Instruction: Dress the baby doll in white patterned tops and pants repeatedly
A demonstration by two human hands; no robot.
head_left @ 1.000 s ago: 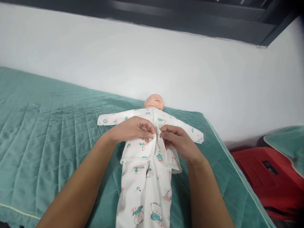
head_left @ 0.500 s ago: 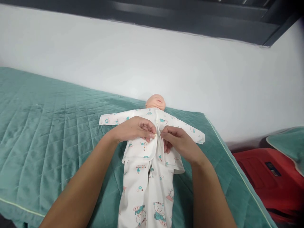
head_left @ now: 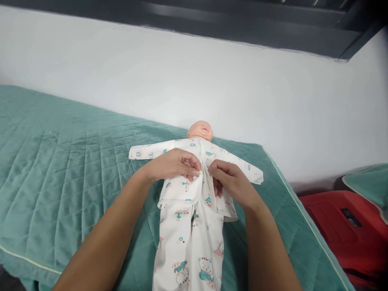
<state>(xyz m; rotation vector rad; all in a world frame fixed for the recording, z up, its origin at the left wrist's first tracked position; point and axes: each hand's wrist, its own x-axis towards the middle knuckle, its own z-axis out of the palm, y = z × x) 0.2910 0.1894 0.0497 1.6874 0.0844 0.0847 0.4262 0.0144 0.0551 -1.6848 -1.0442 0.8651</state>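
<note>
A baby doll [head_left: 200,130] lies on its back on a green quilted bedspread [head_left: 60,153], head toward the wall. It wears a white printed shirt [head_left: 182,190] and matching white printed trousers [head_left: 188,246]. My left hand [head_left: 176,163] rests on the doll's chest and pinches the edge of the shirt's left front panel. My right hand [head_left: 230,180] pinches the edge of the other front panel, right beside it. The two hands almost touch at the shirt's middle seam. Both sleeves lie spread out sideways.
A white wall [head_left: 212,81] runs behind the bed, under a dark window frame [head_left: 242,24]. To the right of the bed stands a red object [head_left: 342,226], with another green cushion [head_left: 370,186] at the far right edge.
The hands stay pinched on the shirt's front edges at the chest. The right-hand panel has been drawn a little closer to the middle; the view has shifted slightly.
</note>
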